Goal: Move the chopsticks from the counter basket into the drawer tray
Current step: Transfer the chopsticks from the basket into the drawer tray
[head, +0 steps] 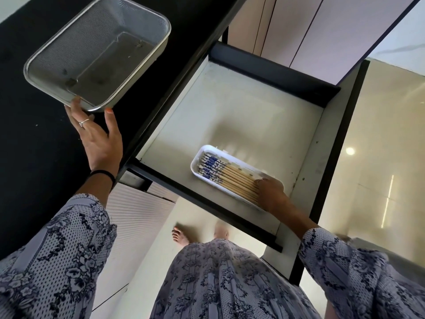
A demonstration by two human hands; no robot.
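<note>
A metal mesh basket (pixel 96 51) sits on the black counter at the upper left with nothing inside it. My left hand (pixel 96 137) touches its near rim, thumb and fingers spread against the edge. Down in the open drawer (pixel 241 107) lies a white tray (pixel 200 153). Several wooden chopsticks (pixel 230 174) with blue-and-white patterned tops lie side by side in it. My right hand (pixel 271 192) rests on the plain ends of the chopsticks at the tray's near end, fingers curled over them.
The black counter (pixel 34 146) runs along the left. The drawer's pale floor spreads beyond the tray, with dark walls around it. Pink cabinet fronts (pixel 299 31) stand behind. My bare feet (pixel 181 236) and the glossy floor are below.
</note>
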